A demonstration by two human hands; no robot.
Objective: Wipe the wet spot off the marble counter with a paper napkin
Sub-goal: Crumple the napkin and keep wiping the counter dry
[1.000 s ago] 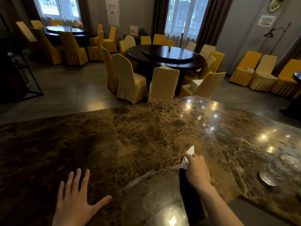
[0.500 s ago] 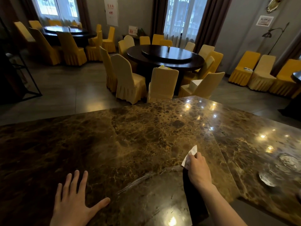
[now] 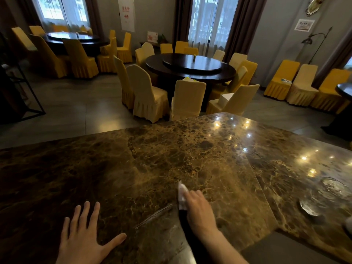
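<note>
2 bare hands over a brown marble counter (image 3: pixel 190 149) in a dining room. Left hand (image 3: pixel 83 239) flat on the stone, fingers spread, holding nothing. Right hand (image 3: pixel 198 210) closed around a white paper napkin (image 3: pixel 182 195), pressing it against the surface near the front middle, just right of a thin wet streak (image 3: pixel 154 216). Beyond the far edge, a dark round table (image 3: pixel 190 69) ringed by yellow-covered chairs (image 3: pixel 146 96).
</note>
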